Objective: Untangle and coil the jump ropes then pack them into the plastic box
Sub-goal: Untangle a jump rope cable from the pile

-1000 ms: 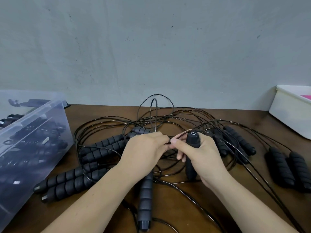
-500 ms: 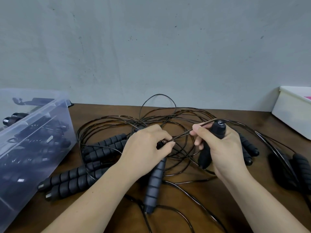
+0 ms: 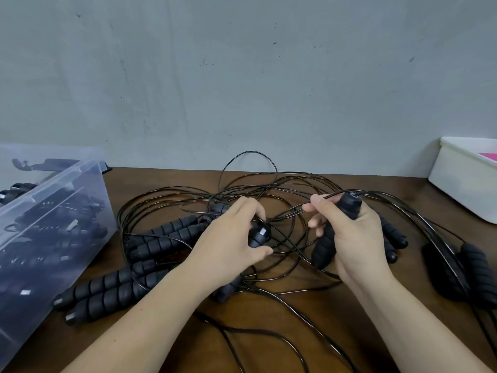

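While the tangled jump ropes (image 3: 269, 188) sprawl mid-table (image 3: 134, 179), the left hand (image 3: 228, 240) has its fingers curled round 1 black handle (image 3: 258, 235). At its 3 o'clock, the right hand (image 3: 355, 235) wraps a 2nd handle (image 3: 349, 208), thumb and forefinger pinching the thin cord (image 3: 291, 212). The plastic box (image 3: 61, 175) sits at 9 o'clock, ropes inside. 2 loose handles (image 3: 477, 270) lie at 4 o'clock, and a white bin (image 3: 462, 189) at 2 o'clock.

Left hand (image 3: 228, 239) and right hand (image 3: 357, 238) are bare, with bare forearms (image 3: 150, 316) running to the frame edge
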The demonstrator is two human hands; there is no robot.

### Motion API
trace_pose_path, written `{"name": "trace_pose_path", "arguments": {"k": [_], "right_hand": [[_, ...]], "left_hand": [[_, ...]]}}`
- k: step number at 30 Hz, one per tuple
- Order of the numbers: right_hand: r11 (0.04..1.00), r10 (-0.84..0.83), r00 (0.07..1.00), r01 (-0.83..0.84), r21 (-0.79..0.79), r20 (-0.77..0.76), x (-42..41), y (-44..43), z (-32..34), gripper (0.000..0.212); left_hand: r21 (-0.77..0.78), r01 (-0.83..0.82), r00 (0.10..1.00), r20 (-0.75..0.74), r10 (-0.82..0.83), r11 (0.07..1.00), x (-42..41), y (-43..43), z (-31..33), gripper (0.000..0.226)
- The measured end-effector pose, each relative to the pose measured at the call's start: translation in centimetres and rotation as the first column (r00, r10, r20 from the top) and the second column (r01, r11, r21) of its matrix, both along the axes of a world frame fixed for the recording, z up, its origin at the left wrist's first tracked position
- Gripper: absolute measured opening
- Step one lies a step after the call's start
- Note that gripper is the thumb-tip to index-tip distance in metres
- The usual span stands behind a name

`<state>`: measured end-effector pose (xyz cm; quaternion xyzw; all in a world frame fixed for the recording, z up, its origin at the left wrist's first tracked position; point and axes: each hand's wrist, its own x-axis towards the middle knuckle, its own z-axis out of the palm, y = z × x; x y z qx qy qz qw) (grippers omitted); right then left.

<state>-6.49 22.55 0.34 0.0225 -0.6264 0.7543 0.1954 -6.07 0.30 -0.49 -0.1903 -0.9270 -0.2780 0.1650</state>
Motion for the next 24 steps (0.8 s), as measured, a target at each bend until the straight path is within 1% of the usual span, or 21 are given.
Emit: {"name": "trace_pose_path", "arguments": {"k": [3, 6, 9, 11, 12, 15, 16, 19, 21, 23, 24], "right_hand": [[1.000, -0.027, 1.000, 0.027, 0.004, 0.000, 0.0, 0.1, 0.1, 0.009], [0.999, -0.037, 0.999, 0.037, 0.008, -0.001, 0.0, 0.1, 0.2, 0.009], [0.999, -0.052, 0.999, 0.052, -0.011, -0.006, 0.1, 0.3, 0.3, 0.008], [0.998, -0.059, 0.998, 0.059, -0.031, -0.005, 0.0, 0.4, 0.4, 0.008], [0.998, -0.059, 0.998, 0.059, -0.039, -0.002, 0.0, 0.4, 0.5, 0.008], [0.997, -0.059, 0.998, 0.060, -0.051, 0.010, -0.1, 0.4, 0.4, 0.008], [0.997, -0.061, 0.998, 0.061, -0.052, 0.014, -0.1, 0.4, 0.4, 0.007], [0.996, -0.067, 0.998, 0.068, -0.050, 0.018, -0.2, 0.4, 0.3, 0.006], [0.996, -0.078, 0.997, 0.079, -0.050, 0.024, -0.3, 0.4, 0.2, 0.006], [0.994, -0.087, 0.996, 0.089, -0.060, 0.034, -0.4, 0.5, 0.1, 0.007], [0.994, -0.092, 0.995, 0.094, -0.064, 0.037, -0.5, 0.6, 0.0, 0.008]], "left_hand": [[-0.005, -0.049, 0.997, -0.054, 0.048, 0.999, -0.1, 0.1, 0.0, 0.055], [-0.041, -0.020, 0.993, -0.114, 0.015, 0.999, -0.3, -0.1, -0.1, 0.049], [-0.020, 0.011, 0.995, -0.103, -0.013, 1.000, -0.1, -0.4, 0.1, 0.048], [0.040, 0.008, 0.996, -0.088, -0.005, 0.999, 0.2, -0.2, 0.3, 0.052], [0.076, -0.008, 0.995, -0.100, 0.016, 0.997, 0.2, -0.1, 0.4, 0.051], [0.105, -0.123, 0.970, -0.197, 0.142, 0.987, -0.1, -0.3, 0.5, 0.030], [0.103, -0.175, 0.958, -0.210, 0.193, 0.979, -0.2, -0.4, 0.5, 0.028], [0.106, -0.285, 0.934, -0.194, 0.300, 0.953, -0.2, -0.8, 0.6, 0.033], [0.115, -0.275, 0.934, -0.205, 0.293, 0.955, 0.0, -0.7, 0.8, 0.026], [0.128, -0.221, 0.949, -0.203, 0.243, 0.967, 0.2, -0.6, 1.0, 0.018], [0.128, -0.200, 0.956, -0.190, 0.222, 0.971, 0.3, -0.5, 1.0, 0.023]]}}
